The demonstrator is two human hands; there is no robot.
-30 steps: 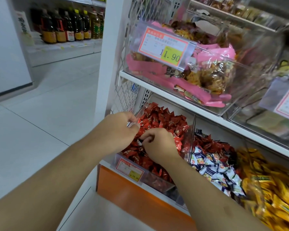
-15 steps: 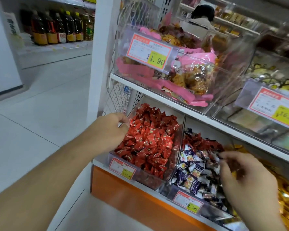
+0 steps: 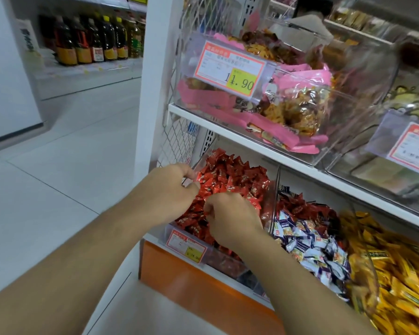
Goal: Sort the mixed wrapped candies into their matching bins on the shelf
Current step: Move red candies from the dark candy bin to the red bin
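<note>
Both hands over the clear plastic bin point(image 3: 269, 197) of crinkly red foil candies point(image 3: 235, 180), lower shelf, left end. Left hand point(image 3: 169, 192) fingers curled, pinching something small at the bin's left wall; can't tell what. Right hand point(image 3: 230, 218) fingers curled into the red pile; grip hidden. Next bin right: glossy blue-white pillow-shaped wrapped candies point(image 3: 312, 243) mixed with dark red ones point(image 3: 300, 206). Far right, yellow foil candies point(image 3: 397, 274).

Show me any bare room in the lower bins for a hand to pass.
Little. Red candy bin is heaped, both hands over its front. White-and-blue candies and yellow candies fill theirs. The only gap is above the heaps, under the white shelf edge.
</note>
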